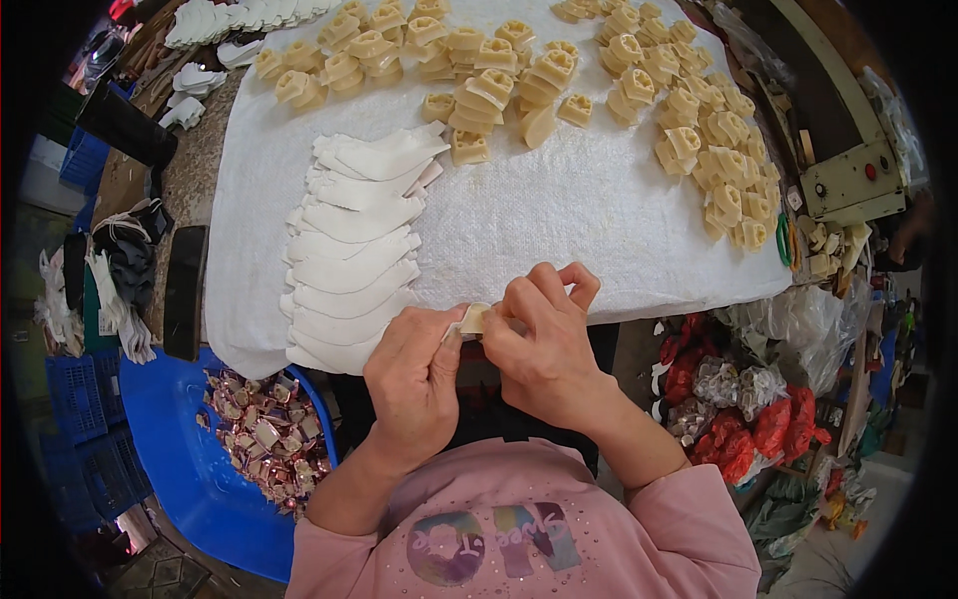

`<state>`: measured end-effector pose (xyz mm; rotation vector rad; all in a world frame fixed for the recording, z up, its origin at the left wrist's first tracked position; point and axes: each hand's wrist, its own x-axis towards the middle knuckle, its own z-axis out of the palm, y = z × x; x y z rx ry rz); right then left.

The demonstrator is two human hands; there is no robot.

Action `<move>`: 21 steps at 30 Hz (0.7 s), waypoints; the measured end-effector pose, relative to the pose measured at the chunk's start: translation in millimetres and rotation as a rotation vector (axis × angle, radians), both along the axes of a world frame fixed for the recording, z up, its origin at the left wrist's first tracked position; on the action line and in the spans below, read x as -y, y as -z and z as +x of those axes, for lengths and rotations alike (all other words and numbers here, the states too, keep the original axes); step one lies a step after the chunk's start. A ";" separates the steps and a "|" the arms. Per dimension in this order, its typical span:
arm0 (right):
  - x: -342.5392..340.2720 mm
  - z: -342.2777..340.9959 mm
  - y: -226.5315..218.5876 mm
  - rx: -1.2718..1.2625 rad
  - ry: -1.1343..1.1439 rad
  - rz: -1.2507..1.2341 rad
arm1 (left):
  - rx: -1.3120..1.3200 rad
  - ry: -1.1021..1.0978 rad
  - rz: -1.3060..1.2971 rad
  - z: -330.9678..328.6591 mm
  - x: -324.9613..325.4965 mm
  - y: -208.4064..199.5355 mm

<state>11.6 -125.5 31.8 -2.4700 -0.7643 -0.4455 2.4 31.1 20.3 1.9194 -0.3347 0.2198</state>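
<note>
A small cream-coloured moulded piece (474, 318) is pinched between my two hands at the table's near edge. My left hand (414, 364) is closed on its left side, and a thin pale strip shows by the fingertips. On the right side, the fingers of my right hand (544, 344) are bent and closed against the same piece, hiding part of it. Just left of my hands lies an overlapping row of curved white flat cut-outs (349, 265). Farther back, many cream moulded pieces (479, 95) are gathered in clusters on the white cloth (559, 215).
A blue tub (180, 479) of shiny pinkish pieces (269, 434) stands lower left. On the table's left edge lies a black phone (187, 290). More cream pieces (723, 165) sit at right, near a control box (853, 182) with a red button. Red and clear plastic bags (768, 429) lie lower right.
</note>
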 end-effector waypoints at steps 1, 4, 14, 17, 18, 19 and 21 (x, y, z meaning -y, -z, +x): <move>0.2 0.0 0.7 -0.001 0.004 0.001 | 0.086 0.008 0.078 0.4 0.6 1.6; 2.9 -1.5 4.8 0.056 0.000 -0.028 | 0.220 0.045 0.236 0.7 3.0 5.4; 13.6 5.4 19.9 -0.011 -0.048 0.335 | -0.183 0.102 -0.300 -4.2 0.0 9.2; 15.2 6.3 15.9 -0.069 -0.117 0.447 | -0.172 0.089 -0.466 -0.1 5.8 20.2; 15.8 6.2 14.8 -0.120 -0.167 0.497 | -0.149 0.116 -0.512 0.5 5.2 22.8; 17.6 5.0 14.8 -0.170 -0.197 0.507 | -0.138 0.124 -0.514 0.6 5.8 22.3; 19.3 3.5 12.9 -0.192 -0.216 0.539 | -0.189 0.125 -0.520 -1.0 6.3 20.3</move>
